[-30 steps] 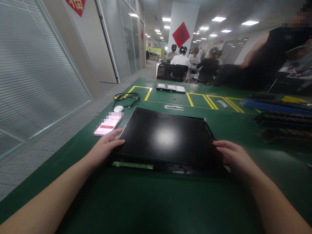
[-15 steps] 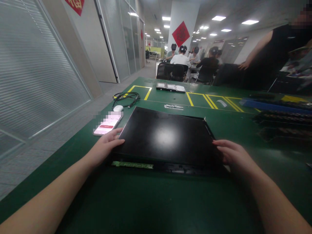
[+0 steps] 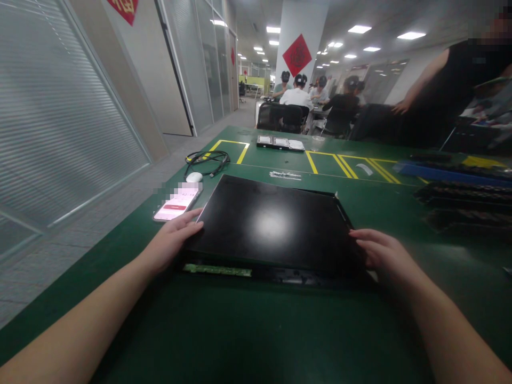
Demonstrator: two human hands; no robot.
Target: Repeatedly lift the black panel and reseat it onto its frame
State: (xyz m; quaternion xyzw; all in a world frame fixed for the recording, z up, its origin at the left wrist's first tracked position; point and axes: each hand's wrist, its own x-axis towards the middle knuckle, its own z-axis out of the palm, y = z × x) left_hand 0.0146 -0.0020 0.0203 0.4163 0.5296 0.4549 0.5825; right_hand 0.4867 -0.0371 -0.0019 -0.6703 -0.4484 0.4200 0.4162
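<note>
A flat black metal case (image 3: 272, 224) lies on the green table (image 3: 248, 330) in front of me, with a green circuit-board edge (image 3: 218, 270) showing along its near side. My left hand (image 3: 172, 240) grips the case's left near corner, thumb on top. At the right near corner, my right hand (image 3: 386, 256) holds the case's edge with fingers curled over it.
A lit phone (image 3: 177, 202), a white mouse (image 3: 194, 177) and a coiled black cable (image 3: 208, 159) lie left of the case. Small trays (image 3: 280, 143) sit at the far edge, dark trays (image 3: 464, 200) at the right. People sit beyond; a person in black (image 3: 448, 96) stands at the right.
The left hand's fingers shifted slightly on the case corner. The case has barely moved.
</note>
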